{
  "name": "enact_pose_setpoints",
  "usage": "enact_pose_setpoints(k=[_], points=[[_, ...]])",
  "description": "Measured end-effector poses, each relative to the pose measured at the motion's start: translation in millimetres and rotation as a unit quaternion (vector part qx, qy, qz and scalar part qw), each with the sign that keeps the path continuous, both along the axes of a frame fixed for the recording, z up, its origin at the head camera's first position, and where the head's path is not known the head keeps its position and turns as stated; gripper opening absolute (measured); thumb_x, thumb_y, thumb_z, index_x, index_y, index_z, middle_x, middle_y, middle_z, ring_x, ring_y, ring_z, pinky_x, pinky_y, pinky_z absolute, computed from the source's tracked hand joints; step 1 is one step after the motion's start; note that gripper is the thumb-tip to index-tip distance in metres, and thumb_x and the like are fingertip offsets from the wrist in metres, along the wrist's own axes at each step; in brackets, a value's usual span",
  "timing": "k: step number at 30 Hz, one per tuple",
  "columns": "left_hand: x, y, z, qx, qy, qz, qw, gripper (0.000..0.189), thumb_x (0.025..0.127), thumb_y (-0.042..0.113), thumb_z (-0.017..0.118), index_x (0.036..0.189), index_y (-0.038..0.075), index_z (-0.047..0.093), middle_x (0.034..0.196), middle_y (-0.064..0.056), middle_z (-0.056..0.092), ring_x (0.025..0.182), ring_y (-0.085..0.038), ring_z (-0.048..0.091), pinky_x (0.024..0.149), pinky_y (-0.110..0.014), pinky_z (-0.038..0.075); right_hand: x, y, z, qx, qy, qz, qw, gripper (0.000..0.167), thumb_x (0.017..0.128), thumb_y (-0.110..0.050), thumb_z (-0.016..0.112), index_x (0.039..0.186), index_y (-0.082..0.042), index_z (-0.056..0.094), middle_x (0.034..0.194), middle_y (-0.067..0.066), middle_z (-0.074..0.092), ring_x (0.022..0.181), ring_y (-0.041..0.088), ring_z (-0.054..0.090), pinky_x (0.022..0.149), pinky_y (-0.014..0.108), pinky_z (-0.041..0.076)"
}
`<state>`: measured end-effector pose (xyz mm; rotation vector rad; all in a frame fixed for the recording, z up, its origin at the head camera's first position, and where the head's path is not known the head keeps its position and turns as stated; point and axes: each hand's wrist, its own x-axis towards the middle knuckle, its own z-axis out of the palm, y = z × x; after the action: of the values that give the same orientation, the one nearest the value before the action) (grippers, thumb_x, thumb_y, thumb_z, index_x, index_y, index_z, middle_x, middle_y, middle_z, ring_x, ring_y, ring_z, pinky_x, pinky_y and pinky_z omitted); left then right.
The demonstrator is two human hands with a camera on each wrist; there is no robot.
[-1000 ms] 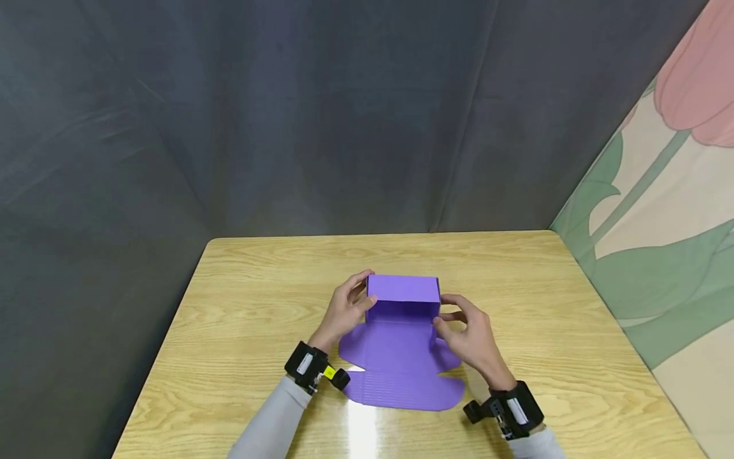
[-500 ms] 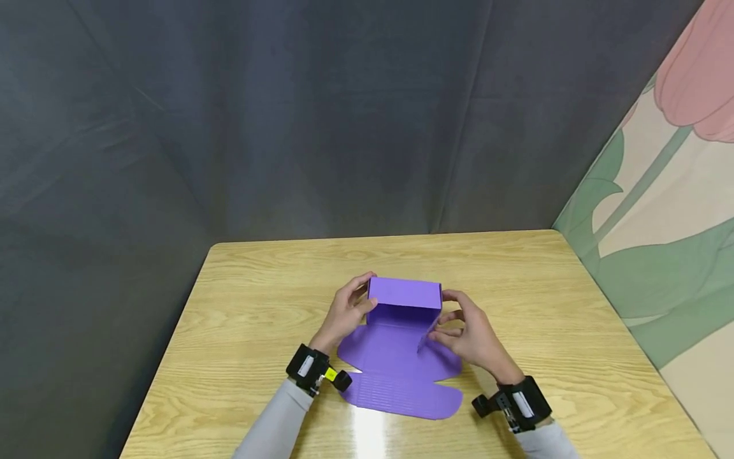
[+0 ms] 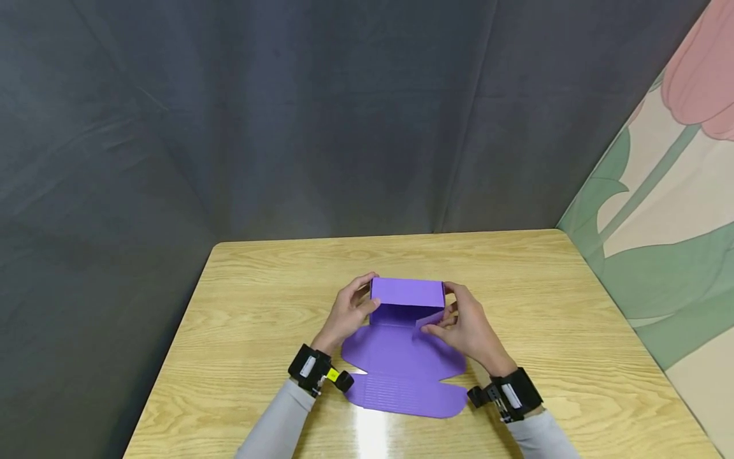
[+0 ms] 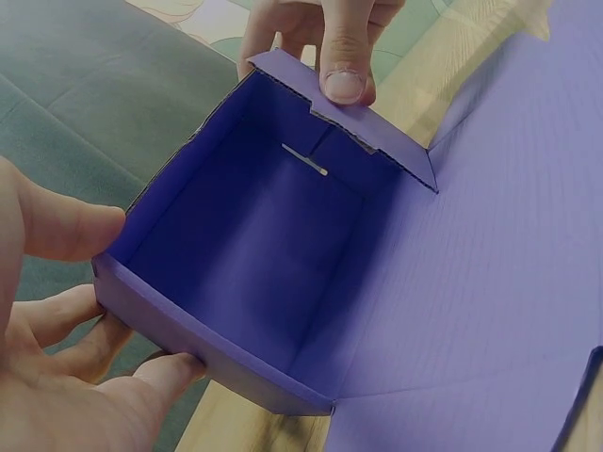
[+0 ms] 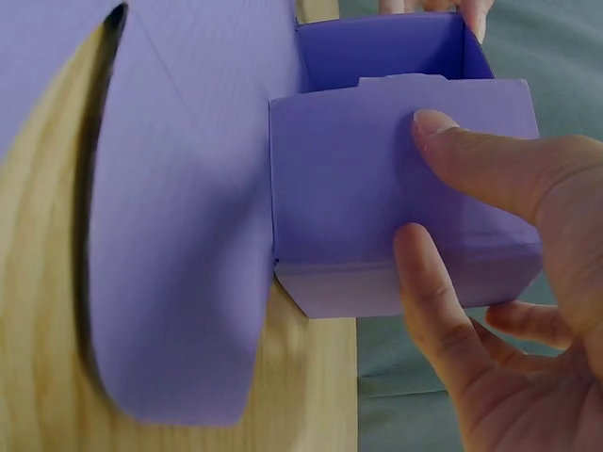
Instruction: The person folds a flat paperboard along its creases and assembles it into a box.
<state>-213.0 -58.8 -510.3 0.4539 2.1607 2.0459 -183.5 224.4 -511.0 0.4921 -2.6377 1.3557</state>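
- Purple box (image 3: 407, 292) at lower ctr of head frame, over wood table (image 3: 275, 280); open side faces btm of frame, lid (image 3: 395, 360) spread out below it.
- L hand (image 3: 346, 312) grips box's L end, thumb at its edge.
- R hand (image 3: 473, 328) grips R end, thumb on side flap (image 3: 427, 320), folded partway across opening.
- Dk curtain (image 3: 344, 127) fills upper frame; floral cloth (image 3: 642, 274) along R edge.

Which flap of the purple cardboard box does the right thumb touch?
The rectangular purple cardboard flap on the right side, tilted over the opening of the box; the rounded purple flaps lie spread out, untouched.
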Motion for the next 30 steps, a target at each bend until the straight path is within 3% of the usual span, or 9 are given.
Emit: enact_pose_setpoints(k=[6,15,22,30], points=[[0.5,1.8,0.8,0.000,0.004,0.003,1.0000,0.059,0.104,-0.002,0.062,0.160,-0.001,0.043,0.168,-0.025,0.039,0.158,-0.043,0.035,0.128,-0.050,0.034,-3.8,-4,-4.3,0.028,0.037,-0.021,0.9987,0.103,0.067,-0.011,0.104,0.148,0.006,0.042,0.110,0.018,0.059,0.075,0.022,0.064,0.057,0.023,0.058],[0.2,1.9,1.1,-0.007,-0.001,0.011,0.9999,0.059,0.104,-0.001,0.063,0.159,-0.002,0.044,0.167,-0.021,0.042,0.157,-0.042,0.037,0.127,-0.050,0.036,-8.5,-12,-8.1,0.053,0.052,-0.064,0.9952,0.099,0.070,-0.017,0.103,0.144,0.009,0.043,0.090,0.013,0.061,0.064,0.012,0.057,0.052,0.023,0.051],[1.5,1.9,1.4,-0.009,0.003,0.006,0.9999,0.059,0.104,0.002,0.065,0.159,-0.002,0.043,0.167,-0.023,0.041,0.156,-0.042,0.038,0.127,-0.052,0.036,-10.6,-13,-10.0,0.068,0.061,-0.092,0.9916,0.091,0.073,-0.020,0.101,0.140,0.008,0.047,0.096,0.015,0.061,0.069,0.014,0.055,0.055,0.024,0.047],[5.5,1.0,1.5,-0.003,-0.005,0.003,1.0000,0.061,0.103,0.003,0.067,0.159,-0.001,0.045,0.166,-0.019,0.045,0.157,-0.041,0.038,0.128,-0.054,0.034,-7.3,-14,-11.5,0.074,0.062,-0.096,0.9907,0.082,0.076,-0.014,0.098,0.136,0.008,0.047,0.096,0.015,0.060,0.067,0.014,0.052,0.054,0.024,0.045]])
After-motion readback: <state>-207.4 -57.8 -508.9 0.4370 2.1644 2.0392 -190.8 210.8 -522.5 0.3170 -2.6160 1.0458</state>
